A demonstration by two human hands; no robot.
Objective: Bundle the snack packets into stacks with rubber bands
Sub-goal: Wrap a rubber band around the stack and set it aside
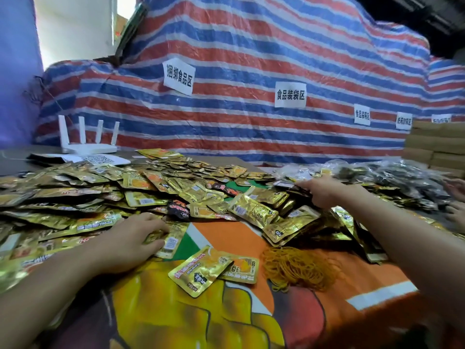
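Observation:
A large heap of gold snack packets (141,192) covers the table's left and middle. My left hand (130,240) lies at the heap's near edge, fingers and thumb pinching one gold packet (173,239). My right hand (324,193) reaches far over the heap, palm down, its straight fingers touching packets near a small stack (266,197). Two loose gold packets (201,272) lie on the orange printed cloth (226,233) in front of me. A tangle of orange rubber bands (297,269) sits to their right, between my arms.
Clear bags filled with packets (402,177) pile up at the right, with another person's hands (456,197) at the edge. Cardboard boxes (435,144) stack behind them. A white router (88,144) stands back left. A striped tarp (251,71) with paper labels walls the rear.

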